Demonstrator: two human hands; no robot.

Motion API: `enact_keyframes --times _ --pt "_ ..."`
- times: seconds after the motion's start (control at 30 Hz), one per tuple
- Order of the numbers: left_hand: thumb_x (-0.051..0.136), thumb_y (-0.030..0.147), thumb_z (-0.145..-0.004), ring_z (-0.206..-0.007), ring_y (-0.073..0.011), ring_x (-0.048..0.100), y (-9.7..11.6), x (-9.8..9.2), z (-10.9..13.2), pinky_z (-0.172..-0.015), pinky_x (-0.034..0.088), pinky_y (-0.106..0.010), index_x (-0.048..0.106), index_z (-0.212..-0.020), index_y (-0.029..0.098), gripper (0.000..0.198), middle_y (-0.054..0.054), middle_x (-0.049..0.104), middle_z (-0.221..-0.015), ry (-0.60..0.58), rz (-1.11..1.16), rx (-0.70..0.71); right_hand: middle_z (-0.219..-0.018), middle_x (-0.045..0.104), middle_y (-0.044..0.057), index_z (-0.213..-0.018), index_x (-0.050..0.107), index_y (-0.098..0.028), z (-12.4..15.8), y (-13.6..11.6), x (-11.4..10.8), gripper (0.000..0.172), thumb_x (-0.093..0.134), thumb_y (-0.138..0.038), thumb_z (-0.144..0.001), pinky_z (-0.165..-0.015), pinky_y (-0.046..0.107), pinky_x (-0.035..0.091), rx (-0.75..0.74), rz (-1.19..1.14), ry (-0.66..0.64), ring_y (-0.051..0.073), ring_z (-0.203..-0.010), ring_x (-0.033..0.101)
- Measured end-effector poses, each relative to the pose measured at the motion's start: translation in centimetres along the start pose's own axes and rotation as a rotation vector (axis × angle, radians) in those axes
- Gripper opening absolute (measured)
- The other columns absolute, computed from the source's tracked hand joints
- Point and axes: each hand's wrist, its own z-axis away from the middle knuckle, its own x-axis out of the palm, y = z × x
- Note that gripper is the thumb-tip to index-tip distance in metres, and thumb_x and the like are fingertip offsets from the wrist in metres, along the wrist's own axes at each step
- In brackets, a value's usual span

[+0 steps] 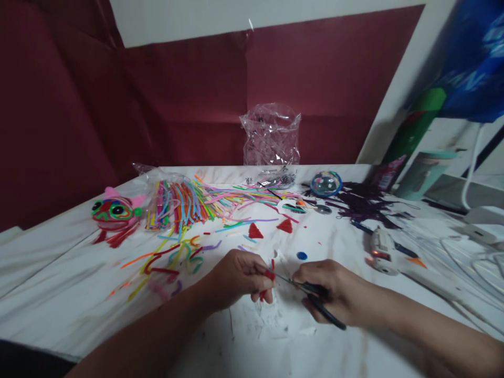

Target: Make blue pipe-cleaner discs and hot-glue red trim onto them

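My left hand (244, 278) pinches a small red fuzzy piece (270, 275), likely pipe cleaner, over the near middle of the table. In my right hand (328, 289) is a pair of black-handled scissors (321, 304), its blades reaching left to the red piece. Whether the blades are closed on it I cannot tell. Beyond my hands lie two red triangles, one on the left (255, 231) and one on the right (285, 226). A blue disc (302, 255) rests just past my right hand.
A bagged bundle of coloured pipe cleaners (177, 205) lies at back left, beside a decorated fish-like figure (115, 212). Scraps litter the left. A clear dome (326, 184) sits near purple strips (362, 202). At right are a glue gun (381, 249), cables (457, 262) and a cup (421, 176).
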Motion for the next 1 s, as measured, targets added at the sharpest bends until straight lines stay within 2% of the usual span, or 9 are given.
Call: enact_keyframes --times 0.13,0.27,0.37,0.43,0.53,0.63,0.83,0.93,1.0 --pt "0.064 0.017 -0.062 -0.037 -0.0061 0.044 -0.4 -0.1 -0.2 -0.041 0.031 -0.021 0.060 -0.058 0.013 0.007 -0.001 0.064 -0.050 0.063 0.030 0.015 -0.065 0.057 0.000 -0.077 0.056 -0.017 -0.3 0.2 -0.1 0.009 0.050 -0.012 -0.074 -0.049 0.020 0.038 0.022 -0.008 0.118 0.010 -0.053 0.049" --pt "0.066 0.020 -0.062 -0.040 -0.0069 0.045 -0.6 -0.2 -0.6 -0.044 0.032 -0.022 0.060 -0.057 0.012 0.011 -0.003 0.064 -0.052 0.132 0.063 0.030 -0.072 0.064 0.003 -0.092 0.059 -0.018 -0.3 2.5 -1.9 0.017 0.048 -0.026 -0.081 -0.055 0.023 0.042 0.289 0.181 0.308 0.015 -0.058 0.057" --pt "0.067 0.023 -0.063 -0.048 -0.0068 0.046 -0.6 -0.4 -1.1 -0.051 0.034 -0.022 0.060 -0.057 0.011 0.015 -0.003 0.063 -0.058 0.278 0.183 0.077 -0.065 0.065 0.005 -0.099 0.058 -0.017 0.2 5.7 -3.4 0.025 0.051 -0.030 -0.079 -0.053 0.026 0.040 0.651 0.478 0.169 0.020 -0.057 0.060" --pt "0.070 0.024 -0.061 -0.049 -0.0058 0.043 -0.5 -0.5 -1.4 -0.051 0.033 -0.021 0.058 -0.056 0.011 0.018 0.001 0.056 -0.056 0.386 0.291 0.099 -0.062 0.065 0.009 -0.098 0.060 -0.014 0.8 7.6 -4.1 0.027 0.053 -0.029 -0.077 -0.049 0.028 0.037 0.718 0.530 0.144 0.024 -0.057 0.061" --pt "0.073 0.024 -0.059 -0.048 -0.0047 0.037 -0.5 -0.5 -1.6 -0.048 0.030 -0.020 0.054 -0.054 0.012 0.022 0.006 0.043 -0.051 0.463 0.395 0.114 -0.066 0.066 0.011 -0.083 0.064 -0.016 1.5 9.2 -4.2 0.016 0.052 -0.025 -0.076 -0.050 0.028 0.035 0.708 0.524 0.116 0.025 -0.059 0.062" --pt "0.075 0.027 -0.057 -0.048 -0.0044 0.036 -0.5 -0.5 -1.5 -0.048 0.029 -0.020 0.055 -0.057 0.012 0.025 0.006 0.041 -0.051 0.469 0.441 0.114 -0.073 0.066 0.012 -0.074 0.065 -0.018 1.8 9.8 -4.0 0.013 0.055 -0.026 -0.076 -0.054 0.028 0.038 0.685 0.483 0.103 0.024 -0.064 0.063" --pt "0.076 0.028 -0.056 -0.047 -0.0039 0.036 -0.4 -0.3 -1.4 -0.048 0.030 -0.020 0.055 -0.060 0.012 0.027 0.006 0.042 -0.052 0.467 0.483 0.112 -0.060 0.067 0.003 -0.079 0.068 -0.019 2.3 10.3 -4.8 0.018 0.059 -0.013 -0.065 -0.050 0.025 0.040 0.650 0.328 0.036 0.019 -0.055 0.061" --pt "0.076 0.027 -0.056 -0.047 -0.0039 0.035 -0.4 -0.2 -1.3 -0.048 0.028 -0.020 0.053 -0.058 0.012 0.027 0.006 0.042 -0.051 0.459 0.485 0.121 -0.064 0.067 0.006 -0.083 0.066 -0.017 2.1 8.9 -5.2 0.016 0.056 -0.019 -0.071 -0.052 0.030 0.042 0.637 0.329 0.124 0.022 -0.055 0.061" --pt "0.075 0.026 -0.057 -0.046 -0.0038 0.035 -0.5 0.0 -1.3 -0.048 0.028 -0.020 0.052 -0.056 0.013 0.026 0.006 0.042 -0.051 0.446 0.477 0.128 -0.078 0.068 0.013 -0.084 0.063 -0.016 1.3 6.6 -4.5 0.020 0.045 -0.022 -0.079 -0.061 0.035 0.044 0.596 0.322 0.250 0.025 -0.067 0.062"
